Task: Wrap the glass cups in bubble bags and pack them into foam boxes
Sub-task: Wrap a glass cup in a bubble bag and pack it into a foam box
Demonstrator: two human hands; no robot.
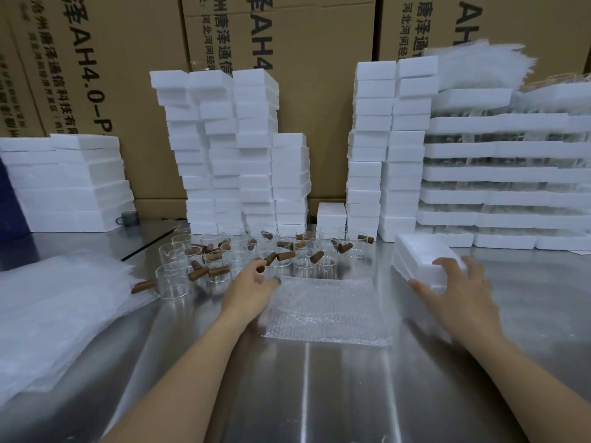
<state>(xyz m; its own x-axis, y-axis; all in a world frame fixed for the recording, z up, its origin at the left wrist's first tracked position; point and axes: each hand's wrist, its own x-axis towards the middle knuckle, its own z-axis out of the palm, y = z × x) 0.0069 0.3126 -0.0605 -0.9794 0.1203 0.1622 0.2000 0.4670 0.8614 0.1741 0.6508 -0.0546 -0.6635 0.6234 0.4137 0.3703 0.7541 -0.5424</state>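
Cycle barely begun: cups [281, 251] sit bare behind the flat bubble bag [326, 310], left hand [252, 284] at a cup handle [270, 259] (grip unclear), right hand [460, 282] grips a foam box [422, 252]; wrapping and boxing not yet done.

Pretty clearly a packing station in a warehouse or small factory. A wall of big brown corrugated cardboard cartons [128, 75], printed with black Chinese lettering and "AH4.0", is stacked right behind the bench. The bench itself is a brushed stainless-steel worktable [319, 394]. Plain white foam boxes [224, 139] are piled on it in tall, uneven columns, loads of them. Dozens of identical clear glass cups with brown wooden handles [172, 281] are crowded together in the middle. Thick heaps of clear bubble bags [54, 308] are laid at the left and on top of the right-hand stacks. More glassware can be seen layered between flat white foam trays [505, 174] on the right.
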